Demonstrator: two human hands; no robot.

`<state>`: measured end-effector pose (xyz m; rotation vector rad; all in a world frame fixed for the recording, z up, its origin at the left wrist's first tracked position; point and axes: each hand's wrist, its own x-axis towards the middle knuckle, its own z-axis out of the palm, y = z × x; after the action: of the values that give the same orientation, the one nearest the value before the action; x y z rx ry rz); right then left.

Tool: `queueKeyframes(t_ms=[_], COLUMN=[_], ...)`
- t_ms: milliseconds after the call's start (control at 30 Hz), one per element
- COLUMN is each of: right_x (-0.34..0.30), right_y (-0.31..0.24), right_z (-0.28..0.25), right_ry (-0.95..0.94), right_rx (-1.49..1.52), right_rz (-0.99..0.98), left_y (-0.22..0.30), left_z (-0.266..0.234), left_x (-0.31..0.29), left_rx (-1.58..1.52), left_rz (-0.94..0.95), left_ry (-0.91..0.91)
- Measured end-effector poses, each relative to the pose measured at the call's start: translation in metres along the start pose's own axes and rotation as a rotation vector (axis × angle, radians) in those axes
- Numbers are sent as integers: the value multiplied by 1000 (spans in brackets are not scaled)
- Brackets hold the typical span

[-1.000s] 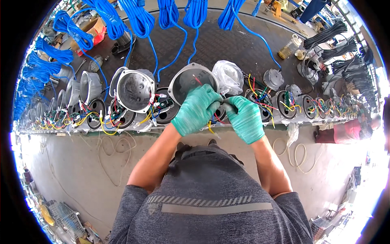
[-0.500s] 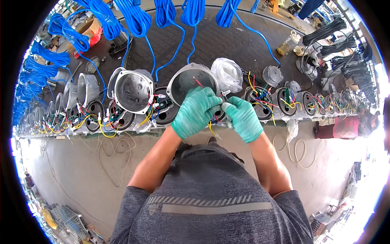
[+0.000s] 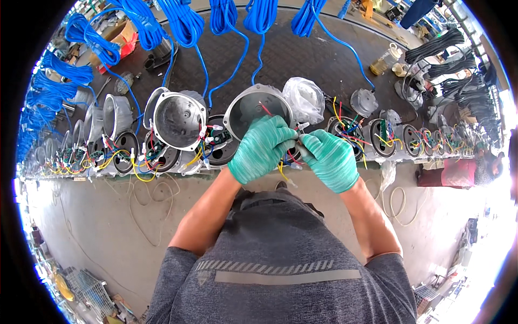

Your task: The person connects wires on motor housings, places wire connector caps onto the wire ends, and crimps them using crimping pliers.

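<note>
My left hand (image 3: 263, 148), in a green glove, is closed in a pinch in front of a round grey metal housing (image 3: 249, 109). Close beside its fingertips, my gloved right hand (image 3: 330, 161) pinches too. Thin wires run between the fingers, and their ends are mostly covered. A small white wire connector (image 3: 303, 126) sticks up just above the fingertips. Yellow wires (image 3: 284, 171) hang below the hands, and a red wire (image 3: 265, 108) rises inside the housing. A blue cable (image 3: 258, 67) leads into the housing from behind.
Along the bench edge stand more housings (image 3: 179, 120) and round black-and-grey bases (image 3: 384, 137) with coloured wires. A plastic-wrapped part (image 3: 304, 100) lies beside the housing. Blue cable coils (image 3: 183, 24) hang at the back; a bottle (image 3: 385, 59) stands at the right on the dark bench (image 3: 302, 59).
My right hand has turned slightly, its fingers extending more toward the left fingertips, and its forearm has shifted right. The left hand stays almost in place.
</note>
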<state>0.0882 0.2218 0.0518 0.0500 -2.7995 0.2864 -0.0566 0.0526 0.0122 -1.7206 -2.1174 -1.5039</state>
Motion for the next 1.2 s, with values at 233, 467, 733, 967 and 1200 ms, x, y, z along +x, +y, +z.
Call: queueKeyframes(t_ms=[233, 467, 733, 967, 1200], right_x=[6, -1, 8, 2, 10], right_y=[-14, -4, 0, -13, 19], right_z=[15, 1, 5, -10, 0], right_ry=[-115, 235, 133, -71, 166], right_rx=[1755, 350, 88, 1038, 119], right_rz=[1144, 221, -105, 798, -277], left_y=[-3, -2, -4, -4, -6], left_z=[2, -3, -2, -6, -6], left_x=[-1, -2, -2, -3, -2], left_rx=[23, 8, -52, -33, -107], left_rz=[15, -59, -85, -47, -138], left_ry=[-13, -32, -71, -85, -103])
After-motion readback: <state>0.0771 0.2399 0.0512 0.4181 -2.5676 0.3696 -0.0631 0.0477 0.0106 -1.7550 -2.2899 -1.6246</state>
